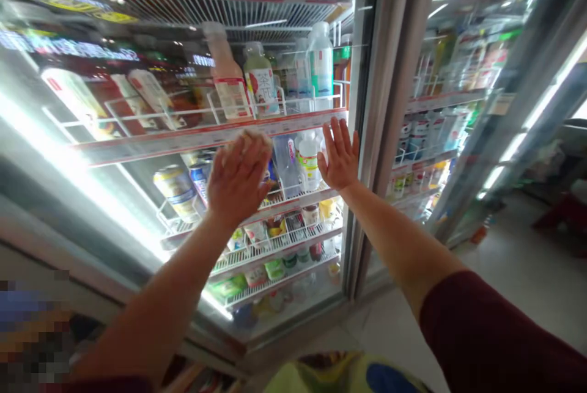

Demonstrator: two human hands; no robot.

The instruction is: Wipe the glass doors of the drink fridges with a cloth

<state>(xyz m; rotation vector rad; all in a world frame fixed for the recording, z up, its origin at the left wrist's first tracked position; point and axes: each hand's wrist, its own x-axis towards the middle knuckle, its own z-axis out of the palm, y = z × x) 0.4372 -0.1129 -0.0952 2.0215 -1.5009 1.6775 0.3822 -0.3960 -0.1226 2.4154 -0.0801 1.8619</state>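
My left hand [241, 182] is pressed toward the glass door of a lit drinks fridge, its fingers laid over a pale crumpled cloth [257, 138]. Most of the cloth is hidden behind the fingers, and the hand is slightly blurred. My right hand [340, 156] rests with spread fingers near the right side of the same glass door [293, 304], close to its metal frame. Nothing is in it. Behind the glass, near my hands, stand a pink bottle [228, 78], a green-tinted bottle [261, 78] and a yellow-and-white can [177, 188].
The metal door frame [383, 106] runs down just right of my right hand. Beyond it, another glass-fronted fridge section holds several bottles [418, 133]. Wire shelves [275, 250] with cups and packs lie lower down. Pale tiled floor [509, 295] shows at the right.
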